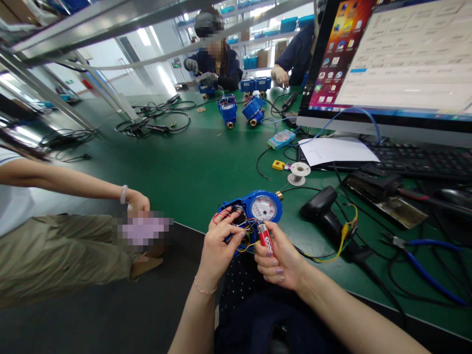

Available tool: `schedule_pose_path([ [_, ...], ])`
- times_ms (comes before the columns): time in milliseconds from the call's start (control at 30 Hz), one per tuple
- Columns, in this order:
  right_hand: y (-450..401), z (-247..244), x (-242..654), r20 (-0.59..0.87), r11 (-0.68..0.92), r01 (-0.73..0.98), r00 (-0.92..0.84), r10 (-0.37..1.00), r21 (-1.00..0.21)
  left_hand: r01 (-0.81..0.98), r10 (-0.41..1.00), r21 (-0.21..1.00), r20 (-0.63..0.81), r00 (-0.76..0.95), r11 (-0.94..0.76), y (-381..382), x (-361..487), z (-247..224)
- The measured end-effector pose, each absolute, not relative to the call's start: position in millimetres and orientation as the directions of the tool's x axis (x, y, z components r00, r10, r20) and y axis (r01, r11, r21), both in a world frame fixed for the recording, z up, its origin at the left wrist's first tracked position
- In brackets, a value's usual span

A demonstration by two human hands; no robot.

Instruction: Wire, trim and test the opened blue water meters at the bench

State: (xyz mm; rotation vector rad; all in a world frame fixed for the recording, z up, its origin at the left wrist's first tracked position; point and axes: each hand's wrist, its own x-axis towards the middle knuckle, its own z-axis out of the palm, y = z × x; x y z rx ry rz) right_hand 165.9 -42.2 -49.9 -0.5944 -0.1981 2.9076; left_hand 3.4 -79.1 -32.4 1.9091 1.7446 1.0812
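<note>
A blue water meter (263, 206) with a round white dial lies at the front edge of the green table. Its side housing is uncovered, showing thin red, yellow and blue wires. Over that housing is my left hand (220, 244), thumb and fingertips pinched together on the wires; the exact wire is hard to make out. My right hand (280, 260) is wrapped round a red lighter (266, 239), its metal top pointing at the wires just below the dial. No flame can be seen.
Right of the meter are a solder spool (299, 174), a black barcode scanner (332, 221) and blue-handled pliers (424, 260). A monitor (391, 64) and keyboard (409, 160) stand behind. Several blue meters (227, 110) sit farther back. A person's arm (84, 179) reaches in at left; others sit opposite.
</note>
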Motion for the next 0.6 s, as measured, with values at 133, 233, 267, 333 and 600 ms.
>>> schedule_pose_path([
  [133,-42.2,-49.2,165.9,-0.39,-0.978,-0.122,-0.903,0.179,-0.167,0.694,0.951,0.693,0.307,-0.038,-0.195,-79.5,2.8,-32.8],
  [233,-42.0,-49.3,165.9,-0.376,-0.977,-0.121,-0.909,0.18,-0.175,0.692,0.952,0.695,0.305,-0.039,-0.194,-79.5,2.5,-33.5],
  [267,-41.9,-49.5,165.9,-0.37,-0.976,-0.123,-0.911,0.182,-0.177,0.692,0.951,0.695,0.306,-0.039,-0.195,-79.4,2.4,-33.7],
  [333,-41.9,-50.1,165.7,-0.364,-0.976,-0.125,-0.913,0.185,-0.18,0.694,0.949,0.692,0.313,-0.04,-0.199,-79.2,2.3,-34.1],
  [600,-40.6,-52.5,165.8,-0.339,-0.973,-0.13,-0.922,0.188,-0.189,0.693,0.945,0.687,0.325,-0.025,-0.218,-79.5,2.5,-33.4],
])
